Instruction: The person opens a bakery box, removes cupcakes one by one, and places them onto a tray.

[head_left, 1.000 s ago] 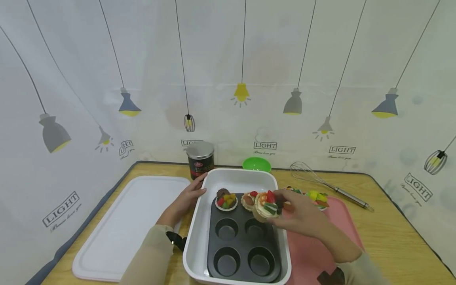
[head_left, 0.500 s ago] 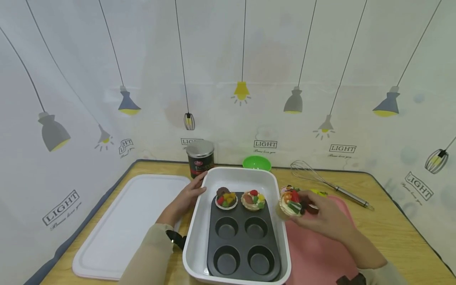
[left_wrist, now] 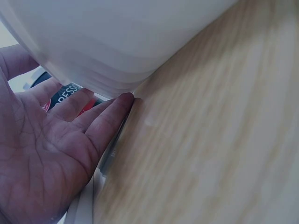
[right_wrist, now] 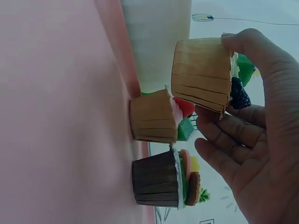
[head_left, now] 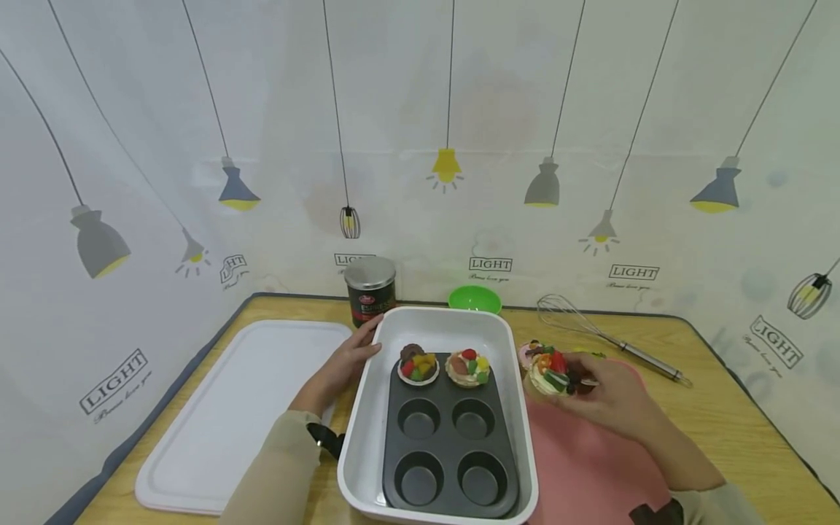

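Pinching: right hand [head_left: 613, 399], thumb and fingers grasping a fruit-topped cupcake in a tan pleated paper cup [right_wrist: 201, 70]
Held cupcake: raised above the flat pink tray [head_left: 584, 463], near the right wall of the deep white rectangular tray [head_left: 357, 437]
Left hand [head_left: 337, 375]: fingers extended, touching the deep white tray's outer wall
Dark grey six-cup muffin pan [head_left: 446, 443]: inside the deep white tray, two fruit-topped cupcakes [head_left: 418, 370] in its far cups
Flat pink tray: another tan-cupped cupcake [right_wrist: 152, 119] and a brown-cupped cupcake [right_wrist: 156, 182] stand on it
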A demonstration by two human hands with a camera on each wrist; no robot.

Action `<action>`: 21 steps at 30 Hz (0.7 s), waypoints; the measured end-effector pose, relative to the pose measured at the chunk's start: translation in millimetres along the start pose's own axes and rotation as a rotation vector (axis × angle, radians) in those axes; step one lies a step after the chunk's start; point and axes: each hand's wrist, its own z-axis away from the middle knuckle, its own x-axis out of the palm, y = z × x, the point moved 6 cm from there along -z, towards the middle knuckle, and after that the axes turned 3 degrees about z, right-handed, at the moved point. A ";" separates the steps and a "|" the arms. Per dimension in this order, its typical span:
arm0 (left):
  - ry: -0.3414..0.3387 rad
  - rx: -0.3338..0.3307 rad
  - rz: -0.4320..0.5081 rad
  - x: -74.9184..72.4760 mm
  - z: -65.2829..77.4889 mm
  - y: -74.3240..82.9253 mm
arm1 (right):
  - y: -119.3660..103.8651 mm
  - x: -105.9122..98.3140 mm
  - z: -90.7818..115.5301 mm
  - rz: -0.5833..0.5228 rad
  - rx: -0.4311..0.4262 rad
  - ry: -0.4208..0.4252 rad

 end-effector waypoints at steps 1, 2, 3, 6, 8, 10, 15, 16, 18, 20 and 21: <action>0.004 -0.001 -0.001 0.0 0.2 0.4 | 0.6 1.4 0.3 -0.001 0.000 -0.011; 0.005 -0.002 -0.001 0.2 0.3 0.8 | 1.2 2.8 0.8 0.001 0.002 -0.021; 0.005 -0.001 -0.002 0.4 0.3 1.1 | 1.6 4.3 1.4 0.009 0.004 -0.030; 0.009 0.002 -0.002 1.1 0.6 2.2 | 3.4 9.5 3.0 0.024 0.031 -0.062; 0.010 0.000 0.000 1.6 0.7 2.8 | 5.8 11.9 3.9 0.046 0.043 -0.075; 0.012 -0.003 -0.001 1.4 0.8 2.7 | 8.4 14.6 4.4 0.057 0.060 -0.092; 0.011 -0.011 -0.008 1.0 1.2 1.6 | 12.8 18.9 5.6 0.062 0.089 -0.124; 0.011 -0.009 -0.011 0.9 1.2 1.5 | 12.7 19.3 5.6 0.056 0.085 -0.127; 0.012 -0.007 -0.013 0.5 1.2 1.5 | 12.9 19.8 5.8 0.040 0.079 -0.132; 0.012 -0.004 -0.016 0.3 1.2 1.6 | 13.1 20.1 5.7 0.026 0.072 -0.136; 0.013 -0.004 -0.016 0.1 1.2 1.7 | 13.0 19.9 5.6 0.025 0.065 -0.138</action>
